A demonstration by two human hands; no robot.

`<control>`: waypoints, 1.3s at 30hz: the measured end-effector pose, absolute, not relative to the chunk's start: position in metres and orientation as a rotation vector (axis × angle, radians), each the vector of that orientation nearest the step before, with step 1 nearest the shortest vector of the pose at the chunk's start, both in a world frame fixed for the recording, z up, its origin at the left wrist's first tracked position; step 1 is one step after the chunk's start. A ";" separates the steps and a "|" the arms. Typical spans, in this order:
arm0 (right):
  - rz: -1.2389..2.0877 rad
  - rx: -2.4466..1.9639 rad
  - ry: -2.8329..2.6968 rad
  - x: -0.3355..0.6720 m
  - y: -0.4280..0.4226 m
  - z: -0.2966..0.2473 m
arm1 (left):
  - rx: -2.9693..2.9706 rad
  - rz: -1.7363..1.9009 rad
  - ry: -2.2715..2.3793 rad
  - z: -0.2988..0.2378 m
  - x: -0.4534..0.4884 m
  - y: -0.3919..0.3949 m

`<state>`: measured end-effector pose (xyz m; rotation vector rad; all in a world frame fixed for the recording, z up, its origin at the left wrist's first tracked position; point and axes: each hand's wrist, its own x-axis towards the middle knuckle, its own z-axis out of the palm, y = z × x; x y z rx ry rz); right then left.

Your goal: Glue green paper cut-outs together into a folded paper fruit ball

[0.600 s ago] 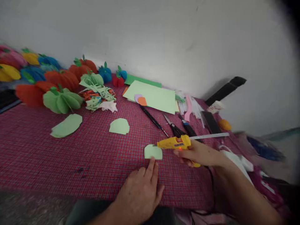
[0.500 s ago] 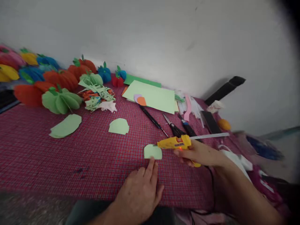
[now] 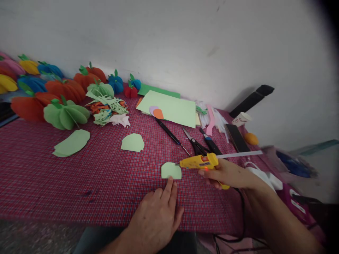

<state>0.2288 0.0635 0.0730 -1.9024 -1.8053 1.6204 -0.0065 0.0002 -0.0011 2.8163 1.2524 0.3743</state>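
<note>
My right hand [image 3: 229, 174] grips a yellow glue gun [image 3: 198, 162] with a white glue stick [image 3: 239, 154] jutting from its back. The nozzle points left and touches the right edge of a small light green paper cutout [image 3: 171, 170] on the red checked cloth [image 3: 106, 176]. My left hand [image 3: 157, 217] lies flat on the cloth, fingers stretched out, with the fingertips on the near edge of that cutout. Another green cutout [image 3: 132, 143] lies farther back, and a larger stack of green cutouts [image 3: 71, 142] is to the left.
Paper pumpkins [image 3: 66, 114] in orange, green, blue and yellow line the back left by the wall. Paper scraps [image 3: 108, 107], green sheets [image 3: 169, 107], a black pen [image 3: 169, 132], scissors [image 3: 194, 143], a knife [image 3: 210, 143] and a phone [image 3: 235, 137] lie behind the hands.
The view has shifted slightly; both hands stay in nearly the same place, the glue gun nozzle still at the small cutout's edge.
</note>
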 end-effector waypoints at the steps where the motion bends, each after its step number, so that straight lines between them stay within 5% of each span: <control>1: 1.623 -1.904 -1.807 0.229 0.063 0.074 | 2.818 0.374 1.253 -0.001 -0.006 0.000; 39: 1.626 -2.033 -1.868 0.235 0.034 0.085 | 2.816 0.340 1.270 0.004 -0.005 0.000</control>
